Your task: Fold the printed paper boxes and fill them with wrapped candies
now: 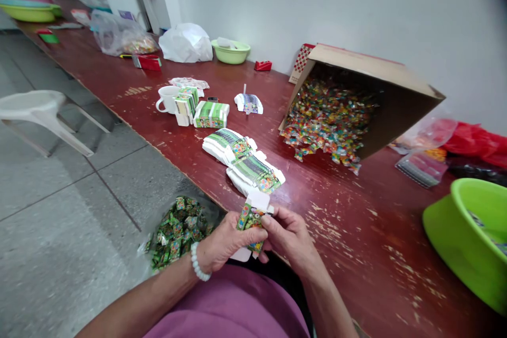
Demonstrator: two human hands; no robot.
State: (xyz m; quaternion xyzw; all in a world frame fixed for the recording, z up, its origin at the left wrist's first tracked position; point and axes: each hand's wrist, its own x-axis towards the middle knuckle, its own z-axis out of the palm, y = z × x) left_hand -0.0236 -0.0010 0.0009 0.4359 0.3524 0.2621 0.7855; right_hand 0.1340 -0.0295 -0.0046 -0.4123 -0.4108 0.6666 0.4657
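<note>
Between both hands, in front of my body, is a small green printed candy box (251, 217) with its white flaps sticking out. My left hand (232, 236) grips its left side, thumb laid across the front. My right hand (288, 232) pinches the right side near the upper flap. Just beyond, on the red table, lie two fanned stacks of flat green cartons (253, 171). A big cardboard box (372, 63) on its side spills wrapped candies (328, 121) to the right. Below on the left, a clear bag holds many filled green boxes (180, 232).
Bundled green cartons (211, 114) stand beside a white mug (167, 99). A purple carton stack (249, 103) lies farther right. A green basin (455, 232) sits at the right, near a red plastic bag (477, 141). A white stool (35, 108) stands on the floor at left.
</note>
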